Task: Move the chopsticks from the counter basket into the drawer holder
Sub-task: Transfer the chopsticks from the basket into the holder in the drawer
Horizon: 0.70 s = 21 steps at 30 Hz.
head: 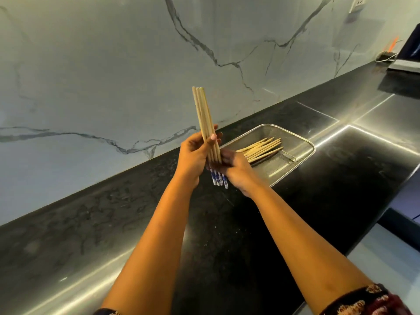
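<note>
Matt wooden chopsticks point(205, 119), metal mesh basket point(302, 142), glossy black counter point(250, 235).

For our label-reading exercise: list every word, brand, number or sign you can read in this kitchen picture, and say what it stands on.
None can be read.
Held chopsticks: blue and white pattern on the lower ends, no letters.
Wall outlet: no legible marking.
Dark device at the far right: too blurred to tell.

Both forearms reach forward, wrists close together. The left hand point(193, 155) is curled, fingers point(213, 137) wrapped in a grip. The right hand point(236, 169) lies palm-down just beside it, fingers touching it.
</note>
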Motion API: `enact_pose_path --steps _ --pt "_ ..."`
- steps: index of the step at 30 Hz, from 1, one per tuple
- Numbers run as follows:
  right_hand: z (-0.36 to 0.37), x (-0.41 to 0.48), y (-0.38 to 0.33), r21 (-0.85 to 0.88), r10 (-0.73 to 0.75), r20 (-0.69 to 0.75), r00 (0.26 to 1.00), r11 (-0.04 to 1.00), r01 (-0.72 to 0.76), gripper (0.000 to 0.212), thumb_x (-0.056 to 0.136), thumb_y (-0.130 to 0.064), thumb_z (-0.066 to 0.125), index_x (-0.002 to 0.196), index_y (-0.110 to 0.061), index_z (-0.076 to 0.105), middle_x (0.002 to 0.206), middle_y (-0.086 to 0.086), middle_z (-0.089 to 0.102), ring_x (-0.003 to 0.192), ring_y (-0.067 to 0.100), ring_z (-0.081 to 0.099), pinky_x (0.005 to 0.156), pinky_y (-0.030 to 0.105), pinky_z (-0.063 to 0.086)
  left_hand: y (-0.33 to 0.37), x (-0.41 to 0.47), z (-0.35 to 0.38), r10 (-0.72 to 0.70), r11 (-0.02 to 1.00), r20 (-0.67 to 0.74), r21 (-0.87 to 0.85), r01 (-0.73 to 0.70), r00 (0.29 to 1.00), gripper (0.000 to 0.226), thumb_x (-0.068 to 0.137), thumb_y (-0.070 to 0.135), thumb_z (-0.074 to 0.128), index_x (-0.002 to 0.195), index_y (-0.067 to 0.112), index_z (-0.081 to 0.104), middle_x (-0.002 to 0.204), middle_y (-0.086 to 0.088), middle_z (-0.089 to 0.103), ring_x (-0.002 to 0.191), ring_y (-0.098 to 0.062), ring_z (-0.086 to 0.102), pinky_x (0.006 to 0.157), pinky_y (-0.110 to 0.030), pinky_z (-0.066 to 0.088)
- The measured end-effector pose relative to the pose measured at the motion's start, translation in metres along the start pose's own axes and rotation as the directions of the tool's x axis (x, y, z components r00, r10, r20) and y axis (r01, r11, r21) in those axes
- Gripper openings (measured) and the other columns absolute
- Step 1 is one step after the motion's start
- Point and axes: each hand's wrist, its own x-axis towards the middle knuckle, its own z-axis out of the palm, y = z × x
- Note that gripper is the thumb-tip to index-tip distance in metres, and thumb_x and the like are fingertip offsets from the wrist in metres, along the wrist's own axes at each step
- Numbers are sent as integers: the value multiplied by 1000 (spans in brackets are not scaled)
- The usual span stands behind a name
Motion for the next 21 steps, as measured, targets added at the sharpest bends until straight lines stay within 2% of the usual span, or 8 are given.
enact_pose_path --steps 2,5,9,11,12,16,18,21 --pt "11 -9 9 20 21 44 999 1000 -22 34 88 1 61 121 0 60 113 17 69 101 20 68 88 21 53 1 -10 -10 -1 1000 19 -13 1 1000 24 92 12 54 112 17 65 106 -4 70 103 -17 66 91 -32 54" --pt "21 -20 24 10 49 80 996 999 -50 31 87 1 62 118 2 62 113 19 68 99 17 66 92 26 51 -6 -25 -19 -32 999 55 18 31 998 24 93 11 51 113 15 64 104 -2 70 102 -18 66 95 -38 52" --pt "27 -30 49 -112 119 107 987 988 -107 23 89 -3 62 111 -6 66 103 7 70 90 5 66 95 29 50 -20 -42 -25 -77 996 93 59 72 993 24 93 14 51 111 20 65 107 -2 69 109 -20 63 101 -46 47" --pt "29 -33 58 -173 146 100 984 977 -127 18 89 -5 62 104 -13 68 99 3 71 91 7 67 100 35 49 -21 -46 -25 -85 995 123 59 79 989 24 93 14 50 113 20 64 107 0 69 107 -17 64 98 -41 49" --pt "29 -34 60 -193 154 93 984 972 -134 17 89 -6 61 102 -15 68 98 2 71 92 8 67 99 34 50 -20 -47 -25 -83 995 140 61 76 987 25 94 13 49 113 19 64 106 1 69 105 -15 65 96 -38 50" --pt "29 -33 54 -255 166 80 983 957 -141 20 91 -4 59 110 -7 66 100 1 68 80 -9 60 74 7 45 -18 -45 -24 -64 997 170 54 55 983 25 95 10 47 114 13 63 111 -1 67 95 -6 68 84 -22 55" --pt "28 -34 56 -259 174 83 981 954 -147 21 92 -4 58 112 -6 64 99 -1 66 79 -10 58 71 5 43 -19 -44 -25 -65 997 172 57 56 983 23 96 10 47 110 15 64 107 1 68 94 -6 68 84 -21 55" --pt "32 -38 60 -263 211 78 974 947 -184 23 93 -5 57 115 -5 62 105 2 67 83 -5 60 76 6 42 -24 -44 -27 -62 997 151 58 53 987 21 95 11 47 102 18 66 96 5 70 92 -6 68 83 -21 55"
